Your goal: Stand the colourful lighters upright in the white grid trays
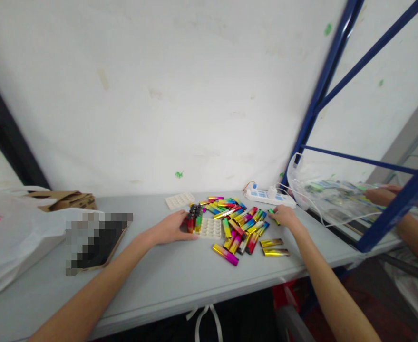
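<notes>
Several upright lighters (pixel 194 219) with black tops stand in the left part of a white tray (pixel 210 228) with round slots. My left hand (pixel 173 227) is curled around the left side of the tray and the lighters. A loose pile of shiny multicoloured lighters (pixel 239 225) lies right of the tray. Beyond the pile's right side, my right hand (pixel 282 216) pinches a green lighter (pixel 273 217). Two yellow lighters (pixel 276 252) lie nearer the table edge, below that hand.
Behind are a second white tray (pixel 180 201) and a white power strip (pixel 270 197) with cables. A dark, partly blurred flat object (pixel 103 242) and a white bag (pixel 19 232) lie left. Beyond the blue frame (pixel 310 114), another person's hands show.
</notes>
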### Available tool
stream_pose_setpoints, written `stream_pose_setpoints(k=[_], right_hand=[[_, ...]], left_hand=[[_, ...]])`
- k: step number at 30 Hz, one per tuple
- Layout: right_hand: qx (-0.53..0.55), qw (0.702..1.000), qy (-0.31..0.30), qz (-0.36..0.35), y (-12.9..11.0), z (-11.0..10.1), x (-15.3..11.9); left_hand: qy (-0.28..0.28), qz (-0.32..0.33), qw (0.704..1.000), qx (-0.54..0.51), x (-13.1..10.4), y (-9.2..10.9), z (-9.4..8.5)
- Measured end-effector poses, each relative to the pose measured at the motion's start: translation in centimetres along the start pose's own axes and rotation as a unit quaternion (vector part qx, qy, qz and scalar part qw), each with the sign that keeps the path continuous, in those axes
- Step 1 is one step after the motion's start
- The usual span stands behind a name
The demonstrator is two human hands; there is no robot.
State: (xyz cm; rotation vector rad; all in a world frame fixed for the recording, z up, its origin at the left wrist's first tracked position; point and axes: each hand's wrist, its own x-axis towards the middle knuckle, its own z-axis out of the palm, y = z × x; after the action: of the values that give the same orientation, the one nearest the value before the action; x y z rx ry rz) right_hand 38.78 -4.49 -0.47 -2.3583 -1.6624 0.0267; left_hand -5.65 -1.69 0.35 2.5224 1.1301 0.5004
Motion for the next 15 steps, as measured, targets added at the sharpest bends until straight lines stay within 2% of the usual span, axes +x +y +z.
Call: stream_pose_setpoints(k=[2,4,5,7,9,10,12,15], right_hand=[[0.047,0.999,0.013,-0.009,-0.6,-0.5,-0.1],[0.182,0.982,0.021,-0.041,-1.7,-0.9,-0.5],[0.279,0.958,0.015,-0.068,-2.6,-1.1,-0.8],[0.457,0.879,-0.033,-0.136,-4.8,-1.6,-1.8],[0.557,0.808,-0.089,-0.172,-7.7,-2.3,-2.9],[0.588,0.782,-0.107,-0.177,-9.2,-2.6,-3.5],[0.616,0.753,-0.126,-0.195,-12.5,-3.2,-4.5],[0.613,0.751,-0.124,-0.213,-16.9,-3.2,-5.4]], left_hand=[[-0.005,0.004,1.000,0.000,0.0,0.0,0.0],[-0.005,0.003,1.000,0.003,0.0,-0.1,0.0],[-0.003,0.002,1.000,0.004,0.0,-0.1,0.1],[0.000,-0.001,1.000,0.005,0.1,-0.1,0.1],[-0.001,-0.001,1.000,0.008,0.0,0.0,0.1],[-0.002,-0.001,1.000,0.010,0.0,0.0,0.1],[-0.004,-0.002,1.000,0.013,0.0,0.1,0.0],[-0.005,0.000,1.000,0.008,0.0,0.1,0.0]])
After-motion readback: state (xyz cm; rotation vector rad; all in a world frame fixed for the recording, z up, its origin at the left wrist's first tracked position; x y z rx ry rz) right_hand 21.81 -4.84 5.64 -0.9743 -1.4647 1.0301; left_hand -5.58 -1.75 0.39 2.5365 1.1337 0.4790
